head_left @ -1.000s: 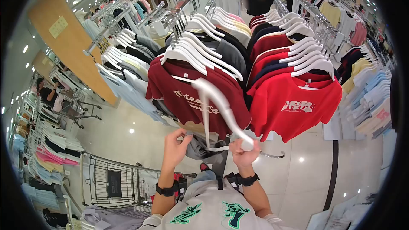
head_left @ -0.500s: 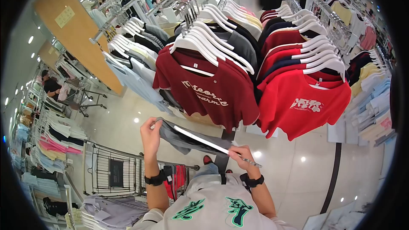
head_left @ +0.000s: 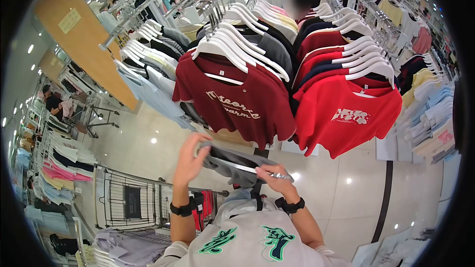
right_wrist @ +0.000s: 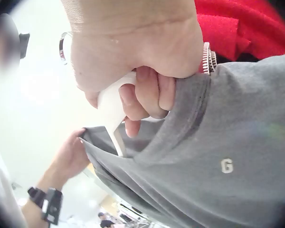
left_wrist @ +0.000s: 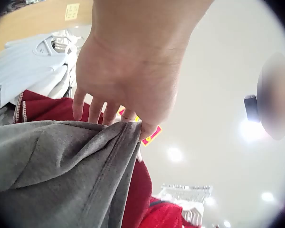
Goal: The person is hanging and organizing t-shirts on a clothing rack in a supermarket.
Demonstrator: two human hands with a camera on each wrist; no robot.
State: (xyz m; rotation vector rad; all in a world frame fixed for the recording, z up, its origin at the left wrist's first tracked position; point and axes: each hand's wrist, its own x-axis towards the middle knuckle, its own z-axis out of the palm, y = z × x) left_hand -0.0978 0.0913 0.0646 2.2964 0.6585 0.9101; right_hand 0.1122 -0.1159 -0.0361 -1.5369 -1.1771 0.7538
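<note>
A grey shirt [head_left: 230, 164] with a small "G" on its front, seen in the right wrist view, is stretched between both hands below the rack. The left hand [head_left: 190, 159] pinches its edge between thumb and fingers; the left wrist view shows this hand [left_wrist: 126, 80] at a seamed edge of the grey fabric [left_wrist: 71, 166]. The right hand [head_left: 275, 177] grips a white hanger, whose metal hook sticks out beyond the fingers. In the right wrist view, the fingers of the right hand [right_wrist: 137, 71] curl round the hanger [right_wrist: 112, 111], and one hanger arm lies inside the neck opening.
A maroon shirt [head_left: 232, 101] and a red shirt [head_left: 349, 113] hang at the front of the racks ahead. A wire cart [head_left: 131, 202] stands at lower left, near folded lilac clothes [head_left: 128, 244]. A wooden panel [head_left: 81, 34] rises at upper left.
The hanger, raised in front of the maroon shirt a second ago, has come down to the grey shirt, with one arm now inside it. Since the last frame the left hand has moved slightly right.
</note>
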